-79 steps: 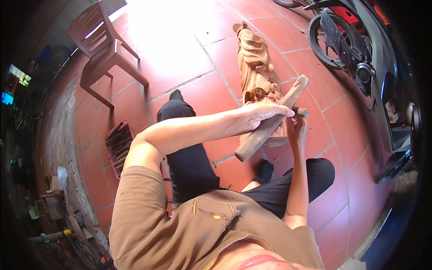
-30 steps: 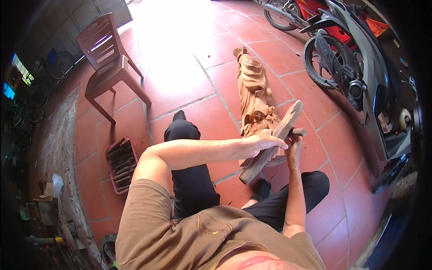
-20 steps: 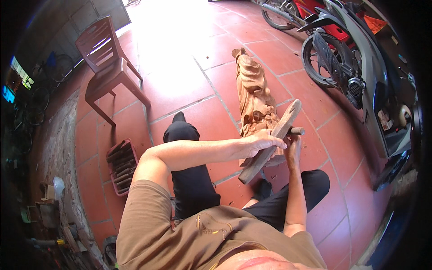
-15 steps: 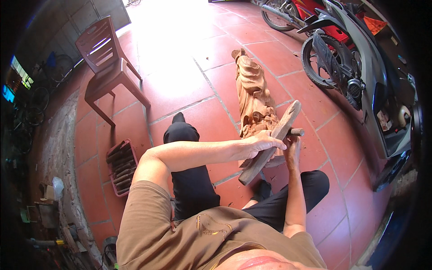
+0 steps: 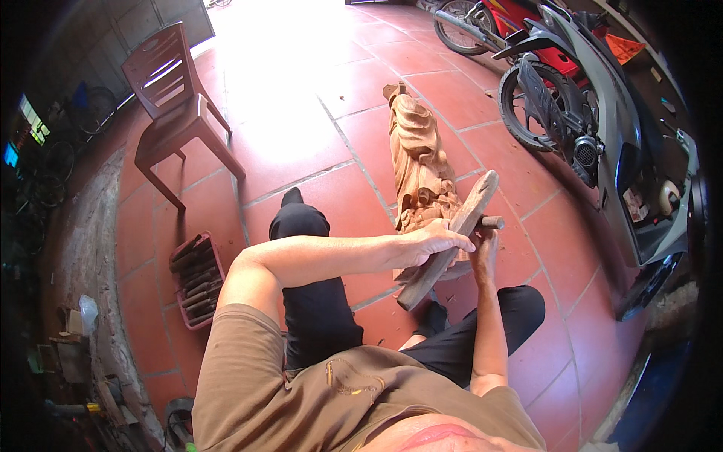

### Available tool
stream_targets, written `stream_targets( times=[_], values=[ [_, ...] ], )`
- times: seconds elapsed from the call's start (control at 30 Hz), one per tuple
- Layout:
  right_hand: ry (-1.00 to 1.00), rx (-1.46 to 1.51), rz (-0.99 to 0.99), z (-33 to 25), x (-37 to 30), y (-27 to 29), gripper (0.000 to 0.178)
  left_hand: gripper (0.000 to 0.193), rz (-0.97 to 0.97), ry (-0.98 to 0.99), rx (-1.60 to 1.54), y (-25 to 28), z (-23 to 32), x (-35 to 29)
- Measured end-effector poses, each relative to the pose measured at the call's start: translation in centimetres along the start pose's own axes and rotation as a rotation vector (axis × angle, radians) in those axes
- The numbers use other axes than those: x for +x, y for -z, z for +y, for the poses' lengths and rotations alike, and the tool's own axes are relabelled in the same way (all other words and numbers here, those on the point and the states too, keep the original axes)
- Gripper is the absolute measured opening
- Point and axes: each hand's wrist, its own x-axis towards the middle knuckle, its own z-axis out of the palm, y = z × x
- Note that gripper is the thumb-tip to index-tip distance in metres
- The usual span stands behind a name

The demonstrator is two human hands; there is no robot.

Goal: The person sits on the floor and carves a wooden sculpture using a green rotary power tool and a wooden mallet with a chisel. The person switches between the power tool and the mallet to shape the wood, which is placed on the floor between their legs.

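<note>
A carved wooden statue (image 5: 419, 151) of draped folds lies lengthwise on the floor before me, its near end by my legs. Across that near end slants a long, worn wooden stick (image 5: 471, 207), gripped around its middle by my left hand (image 5: 435, 241). My right hand (image 5: 483, 255) is closed just beyond the stick, around what looks like a tool with a round wooden handle (image 5: 492, 222); the handle's end sticks out to the right. The rest of that tool is hidden behind the stick and fingers.
To my left sits a pink tray (image 5: 181, 301) holding several dark-handled tools. Behind it stands a brown plastic chair (image 5: 177, 120). A grey motorbike (image 5: 595, 143) and a red one (image 5: 520, 19) are parked on the right. Odds and ends (image 5: 75, 331) line the left wall.
The whole view has shifted slightly. Both hands keep their grips, with the stick in nearly the same place over the statue's near end.
</note>
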Motion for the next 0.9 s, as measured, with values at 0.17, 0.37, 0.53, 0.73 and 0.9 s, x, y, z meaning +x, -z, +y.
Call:
stream_targets(
  times=[0.17,0.37,0.53,0.73,0.9],
  values=[
    [-0.043,0.235,-0.003,-0.5,-0.2,-0.2,0.019,0.037,0.059,0.010,0.045,-0.7,0.6,-0.9],
    [-0.050,0.178,-0.009,0.0,-0.5,0.0,0.023,0.036,-0.033,0.043,-0.022,-0.5,0.9,-0.6],
    [-0.094,0.282,-0.007,-0.6,-0.7,0.0,0.023,0.033,0.035,0.059,0.010,-0.8,0.7,-0.4],
    [-0.119,0.341,-0.005,0.3,-0.8,0.1,0.022,0.038,0.055,0.067,0.027,-1.2,1.2,-0.9],
    [-0.101,0.359,-0.024,0.1,-0.8,0.1,0.021,0.043,0.023,0.066,0.008,-1.0,1.2,-1.1]
  ],
)
